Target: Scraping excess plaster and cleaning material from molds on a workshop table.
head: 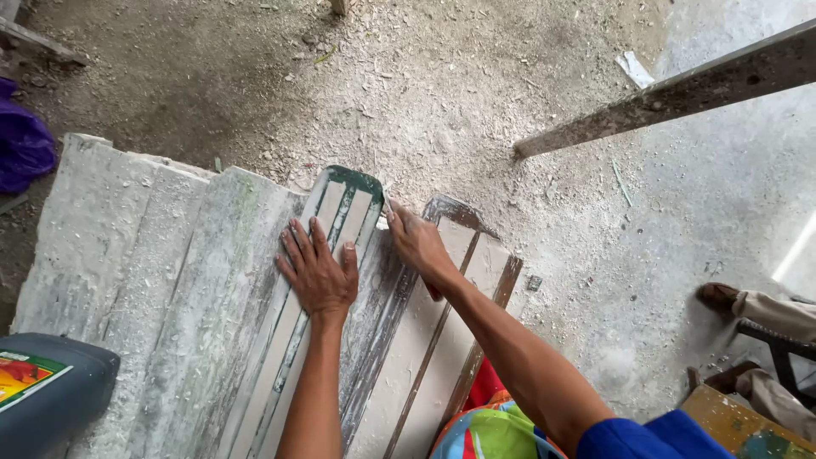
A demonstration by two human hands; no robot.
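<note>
We keep our left hand (pixel 319 272) pressed flat, fingers spread wide, on the green-edged slat (pixel 344 204) lying across the grey boards (pixel 144 255), while our right hand (pixel 416 242), fingers loosely curled and holding nothing visible, steadies the neighbouring brown-edged slat (pixel 476 255).

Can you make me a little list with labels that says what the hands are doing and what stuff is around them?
left hand: flat, fingers spread, pressing on a green-edged slat
right hand: resting on the edge of a brown-edged slat, what it grips is hidden
underneath: pale, worn boards lying side by side
ground: dusty, covered in sawdust and shavings
top right: a long wooden beam
bottom left: a dark container
far right: another person's foot
</note>
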